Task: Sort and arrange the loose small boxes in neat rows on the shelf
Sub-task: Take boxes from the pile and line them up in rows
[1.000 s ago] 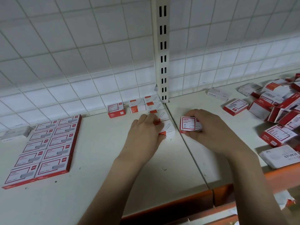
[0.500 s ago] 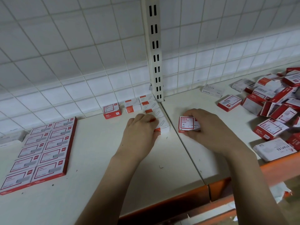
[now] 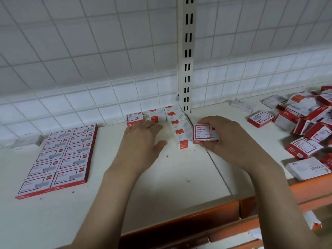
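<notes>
White wire-grid panelling (image 3: pixel 86 56) backs a white shelf (image 3: pixel 53 221) with an orange front edge, split by a slotted upright post (image 3: pixel 186 56) standing beyond and between the two hands. Far right of the right hand lies a loose heap of red-and-white small boxes (image 3: pixel 305 119), tumbled at mixed angles, several tilted against one another; a white box marked STAPLES (image 3: pixel 307 170) lies flat at the near edge of that heap, and a single red-edged box (image 3: pixel 260 119) lies apart between heap and hand. Well left of the left hand, a tidy block of flat boxes (image 3: pixel 59 159) stands two wide and five deep, edges touching. Just beyond the left hand's fingertips, a short row of boxes (image 3: pixel 152 116) runs along the back panel, and between the two hands a single column of white boxes with orange labels (image 3: pixel 179 130) runs from the post toward the person. The left hand (image 3: pixel 142 142) lies open, fingers straight and spread, palm down over the shelf, holding nothing. The right hand (image 3: pixel 226 139) grips a paper-clip box (image 3: pixel 204 134), fingers curled over its far side, thumb below; the box sits just beside the column, at the seam between shelf boards. Whether it touches the column cannot be determined.
</notes>
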`<move>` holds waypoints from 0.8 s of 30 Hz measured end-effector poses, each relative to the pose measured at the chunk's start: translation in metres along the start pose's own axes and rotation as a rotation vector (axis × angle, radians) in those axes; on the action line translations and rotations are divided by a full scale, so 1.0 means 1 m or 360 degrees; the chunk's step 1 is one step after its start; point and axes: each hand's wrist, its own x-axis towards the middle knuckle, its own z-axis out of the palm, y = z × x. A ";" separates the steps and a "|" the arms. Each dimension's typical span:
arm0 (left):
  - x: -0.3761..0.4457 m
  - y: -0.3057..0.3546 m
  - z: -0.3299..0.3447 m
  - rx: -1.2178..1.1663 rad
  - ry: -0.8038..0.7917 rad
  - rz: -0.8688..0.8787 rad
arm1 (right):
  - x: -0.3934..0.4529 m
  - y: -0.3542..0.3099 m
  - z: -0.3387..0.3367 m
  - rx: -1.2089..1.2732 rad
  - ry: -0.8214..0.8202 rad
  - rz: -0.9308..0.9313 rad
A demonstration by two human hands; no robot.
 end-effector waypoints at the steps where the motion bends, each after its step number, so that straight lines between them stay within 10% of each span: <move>1: -0.004 -0.006 -0.004 -0.0007 0.0023 -0.0030 | 0.003 -0.007 0.003 -0.0009 -0.0012 -0.0030; 24: -0.074 -0.088 -0.036 -0.0047 0.0190 -0.0368 | 0.092 -0.115 0.111 -0.0165 -0.0466 -0.0467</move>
